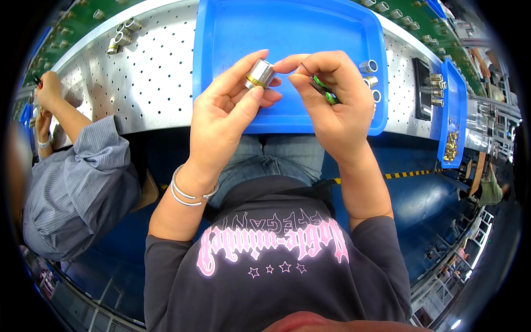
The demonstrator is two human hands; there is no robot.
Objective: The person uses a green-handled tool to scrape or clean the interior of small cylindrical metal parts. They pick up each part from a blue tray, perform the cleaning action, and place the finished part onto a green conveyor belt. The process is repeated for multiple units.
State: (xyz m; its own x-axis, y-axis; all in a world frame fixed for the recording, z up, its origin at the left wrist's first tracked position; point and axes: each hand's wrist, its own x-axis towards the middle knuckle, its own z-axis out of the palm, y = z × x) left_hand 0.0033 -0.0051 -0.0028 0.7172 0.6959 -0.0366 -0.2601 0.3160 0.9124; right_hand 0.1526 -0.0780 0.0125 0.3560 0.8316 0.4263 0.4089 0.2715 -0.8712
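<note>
Item: our left hand, fingers clamped on a small metal cylinder, axis tilted up-right toward our right hand, whose fingers pinch green-handled tweezers just beside it. Beyond: blue tray on perforated desk; loose cylinders at tray's right; narrow blue bin farther right.

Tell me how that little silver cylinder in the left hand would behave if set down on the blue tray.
The silver cylinder looks like rigid, shiny metal, so probably stiff and somewhat slippery. Its round body would likely roll on its side on the blue tray. The left hand pinches it easily, so it seems light.
</note>
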